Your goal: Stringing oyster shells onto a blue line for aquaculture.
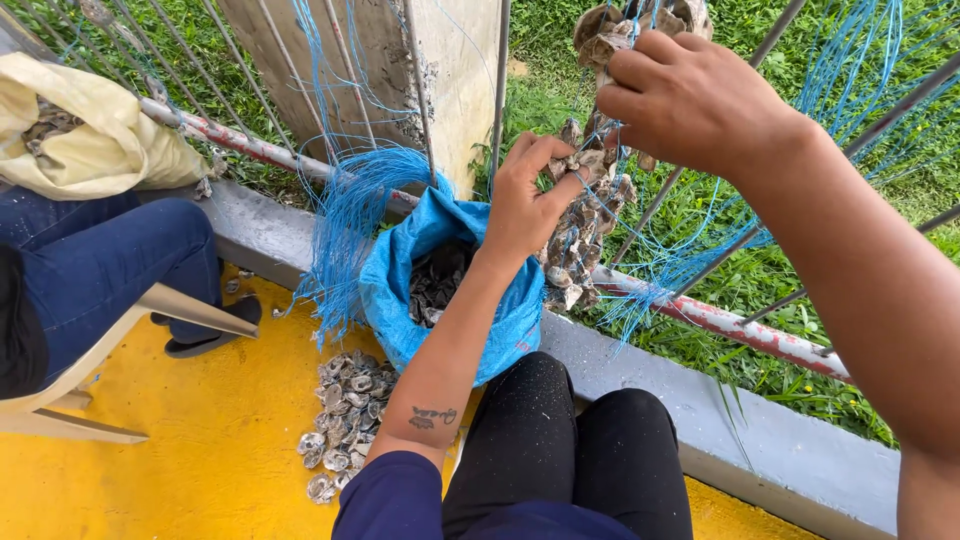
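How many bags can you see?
2. A bright blue woven sack with dark shells inside stands open on the yellow floor by the knees. A pale yellow cloth bag rests on the seated person's lap, upper left. Others may be out of view.

Both arms outstretched, left hand (528,200) pinching, right hand (690,100) clenched above.

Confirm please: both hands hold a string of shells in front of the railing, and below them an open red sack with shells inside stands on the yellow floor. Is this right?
Not quite. The head view shows the sack is blue, not red. The rest holds: the left hand and right hand hold the string of shells before the railing, and the sack stands open, shells inside, on the yellow floor.
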